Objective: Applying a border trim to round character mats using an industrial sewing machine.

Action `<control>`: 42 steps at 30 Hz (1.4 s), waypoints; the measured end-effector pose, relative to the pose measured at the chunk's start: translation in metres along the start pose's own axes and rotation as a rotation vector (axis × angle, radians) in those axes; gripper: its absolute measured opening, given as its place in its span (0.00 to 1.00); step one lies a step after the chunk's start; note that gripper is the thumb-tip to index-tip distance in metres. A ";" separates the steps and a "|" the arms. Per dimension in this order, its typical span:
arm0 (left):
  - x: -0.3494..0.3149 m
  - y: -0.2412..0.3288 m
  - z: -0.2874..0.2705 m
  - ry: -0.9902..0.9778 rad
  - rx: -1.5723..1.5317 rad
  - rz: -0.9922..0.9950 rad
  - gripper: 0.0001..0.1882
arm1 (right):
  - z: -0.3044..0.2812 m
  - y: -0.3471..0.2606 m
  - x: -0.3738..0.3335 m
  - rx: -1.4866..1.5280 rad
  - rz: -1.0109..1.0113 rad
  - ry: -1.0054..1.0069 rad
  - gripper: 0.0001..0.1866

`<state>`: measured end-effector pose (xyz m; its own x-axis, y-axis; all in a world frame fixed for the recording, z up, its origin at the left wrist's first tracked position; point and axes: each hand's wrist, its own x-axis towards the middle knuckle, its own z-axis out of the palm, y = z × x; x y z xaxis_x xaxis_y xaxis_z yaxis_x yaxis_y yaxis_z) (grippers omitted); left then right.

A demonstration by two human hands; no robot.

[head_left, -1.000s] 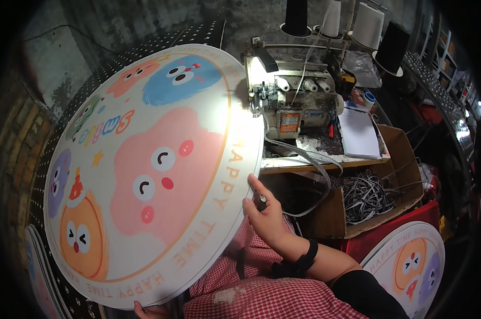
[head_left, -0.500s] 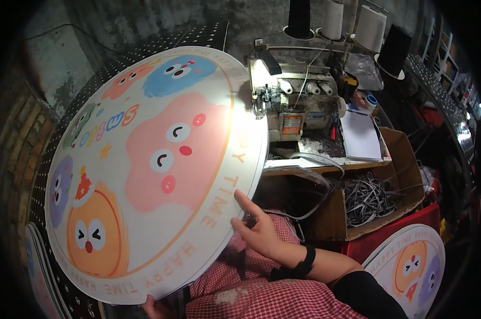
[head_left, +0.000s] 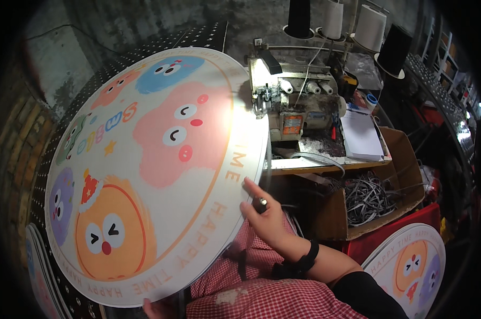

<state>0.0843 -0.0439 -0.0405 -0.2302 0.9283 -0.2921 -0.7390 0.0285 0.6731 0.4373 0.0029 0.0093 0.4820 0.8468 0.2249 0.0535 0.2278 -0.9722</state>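
A large round mat (head_left: pixel 182 212) with cartoon characters fills the left and middle, tilted, its right edge under the lit head of a sewing machine (head_left: pixel 299 101). My right hand (head_left: pixel 267 217) is at the mat's near right edge, index finger and thumb tip on its surface. A small dark metal tool (head_left: pixel 261 202) shows between that thumb and index finger; most of it is hidden in the hand. My left hand (head_left: pixel 158 308) is at the near rim, thumb at the edge, its other fingers hidden. Grey binding tape (head_left: pixel 317 157) lies across the machine table.
An open cardboard box (head_left: pixel 405 183) of tangled grey tape stands right of the machine. Thread cones (head_left: pixel 370 29) rise behind it. More round mats (head_left: pixel 410 266) stand at the lower right, and others (head_left: pixel 41 271) at the lower left. A white paper pad (head_left: pixel 361 139) lies beside the machine.
The mat has turned counter-clockwise, its near side sliding right and its right edge moving away under the machine head. My right hand has moved slightly up and right; my left hand has barely moved.
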 end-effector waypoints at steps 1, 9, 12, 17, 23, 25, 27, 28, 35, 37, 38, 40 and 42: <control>0.004 -0.002 -0.014 0.003 0.002 0.001 0.22 | -0.001 0.000 0.004 0.078 0.063 0.031 0.25; -0.019 0.007 0.021 0.106 0.728 0.056 0.24 | 0.007 0.007 -0.013 0.075 0.063 -0.025 0.24; -0.017 0.002 0.013 0.122 0.295 0.028 0.25 | 0.002 0.005 0.001 0.118 0.030 0.054 0.23; -0.006 0.001 0.002 -0.009 0.191 0.107 0.26 | 0.006 0.000 -0.002 0.030 0.016 0.118 0.23; 0.004 -0.005 -0.020 0.058 0.254 0.139 0.25 | 0.002 0.006 0.002 0.041 0.033 0.058 0.23; 0.003 -0.003 -0.020 0.042 0.181 0.216 0.24 | 0.001 0.010 0.006 0.087 0.065 0.090 0.23; 0.013 -0.003 -0.032 -0.053 0.549 0.450 0.21 | 0.001 0.003 0.003 0.130 0.140 0.107 0.25; 0.009 -0.003 -0.039 -0.054 0.549 0.449 0.21 | 0.003 0.002 -0.004 0.011 0.143 0.075 0.26; -0.029 0.002 0.051 0.193 0.058 0.027 0.10 | -0.001 0.003 0.004 0.043 0.082 0.077 0.26; -0.018 0.000 0.026 0.212 0.037 0.037 0.09 | -0.002 0.001 0.007 0.057 0.092 0.099 0.26; 0.000 -0.010 -0.022 0.285 0.561 0.349 0.10 | -0.002 0.000 0.008 0.069 0.098 0.120 0.26; 0.008 -0.014 -0.050 0.203 0.923 0.569 0.11 | 0.001 0.008 -0.004 -0.045 0.085 0.075 0.27; -0.010 -0.006 -0.009 0.019 0.450 0.111 0.12 | 0.005 0.004 -0.020 0.080 0.158 -0.052 0.28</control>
<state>0.0852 -0.0568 -0.0477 -0.3074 0.9279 -0.2109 -0.3621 0.0909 0.9277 0.4234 -0.0106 0.0015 0.4326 0.8985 0.0745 -0.0905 0.1254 -0.9880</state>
